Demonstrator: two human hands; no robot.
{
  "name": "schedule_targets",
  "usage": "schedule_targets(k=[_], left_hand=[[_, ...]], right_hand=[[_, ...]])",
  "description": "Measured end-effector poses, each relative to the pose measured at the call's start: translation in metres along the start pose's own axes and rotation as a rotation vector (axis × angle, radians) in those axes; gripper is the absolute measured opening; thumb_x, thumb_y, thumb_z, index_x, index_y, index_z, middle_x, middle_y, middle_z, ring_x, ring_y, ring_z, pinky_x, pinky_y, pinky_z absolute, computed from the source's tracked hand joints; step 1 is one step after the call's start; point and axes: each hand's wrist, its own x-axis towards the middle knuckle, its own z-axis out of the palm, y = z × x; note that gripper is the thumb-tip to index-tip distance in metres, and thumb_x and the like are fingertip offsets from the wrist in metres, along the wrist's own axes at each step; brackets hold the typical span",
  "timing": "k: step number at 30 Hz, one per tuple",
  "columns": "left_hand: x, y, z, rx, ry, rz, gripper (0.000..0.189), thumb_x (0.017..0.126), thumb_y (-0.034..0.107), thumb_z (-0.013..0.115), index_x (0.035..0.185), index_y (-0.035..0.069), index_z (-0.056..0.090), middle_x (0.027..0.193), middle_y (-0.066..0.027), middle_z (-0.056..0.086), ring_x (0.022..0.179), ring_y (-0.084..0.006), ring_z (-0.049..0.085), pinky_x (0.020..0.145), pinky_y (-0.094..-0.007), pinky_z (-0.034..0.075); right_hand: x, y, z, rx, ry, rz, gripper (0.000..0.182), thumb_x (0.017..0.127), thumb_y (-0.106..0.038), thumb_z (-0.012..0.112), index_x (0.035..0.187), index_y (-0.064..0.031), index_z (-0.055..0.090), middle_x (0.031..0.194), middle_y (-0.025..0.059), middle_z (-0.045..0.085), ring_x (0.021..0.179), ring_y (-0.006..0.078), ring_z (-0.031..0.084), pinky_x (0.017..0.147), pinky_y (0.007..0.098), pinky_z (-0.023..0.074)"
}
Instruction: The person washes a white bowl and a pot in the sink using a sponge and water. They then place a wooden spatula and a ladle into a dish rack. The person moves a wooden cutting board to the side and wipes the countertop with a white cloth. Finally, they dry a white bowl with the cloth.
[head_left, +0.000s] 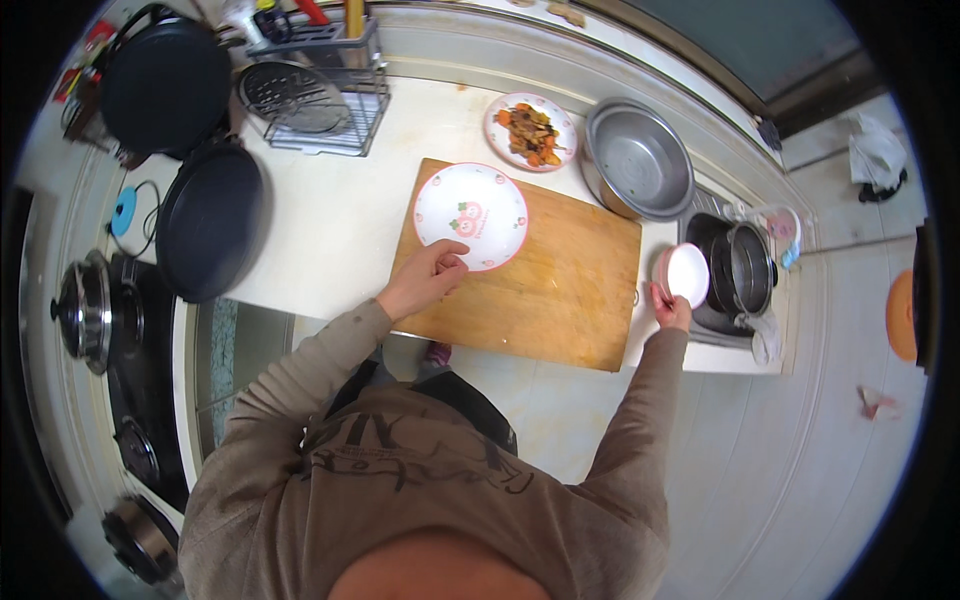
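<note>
A white plate with a pink rim and a strawberry pattern (471, 214) lies on the left part of a wooden cutting board (562, 289). My left hand (433, 276) is at the plate's near edge with its fingers curled; whether it touches the plate I cannot tell. To the right of the board my right hand (670, 306) grips a small pink and white bowl (684, 275) by its near side, close to the sink. Behind the board a pink-rimmed plate of cooked food with carrot pieces (531, 133) stands beside a large metal basin (637, 159).
Dark pots (742, 270) fill the sink at the right. Two dark pans (166, 86) (210, 221) and a wire rack (322, 139) stand on the left counter. A lidded steel pot (84, 311) is by the stove (142, 382) at the far left.
</note>
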Motion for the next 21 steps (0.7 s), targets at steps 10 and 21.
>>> schedule_targets(k=[10,21], left_hand=[[-0.006,-0.010,-0.006,-0.032,0.005,-0.004,0.031,0.087,0.014,0.051,0.114,0.000,0.046,0.090,-0.0063,0.054,0.074,-0.0107,0.054,0.063,-0.0236,0.047],[0.060,-0.076,-0.067,0.077,0.202,-0.265,0.031,0.079,0.016,0.057,0.099,-0.007,0.052,0.090,-0.0169,0.059,0.072,-0.0215,0.061,0.052,-0.0300,0.050]], right_hand=[[-0.147,-0.051,0.096,-0.544,-0.238,-0.053,0.055,0.070,-0.002,0.038,0.119,0.0176,0.023,0.095,0.0309,0.054,0.077,0.0414,0.061,0.067,0.0445,0.0570],[-0.244,0.098,0.239,-0.678,-0.733,0.208,0.055,0.075,-0.006,0.047,0.121,0.0138,0.024,0.101,0.0310,0.052,0.078,0.0435,0.060,0.064,0.0408,0.0580]])
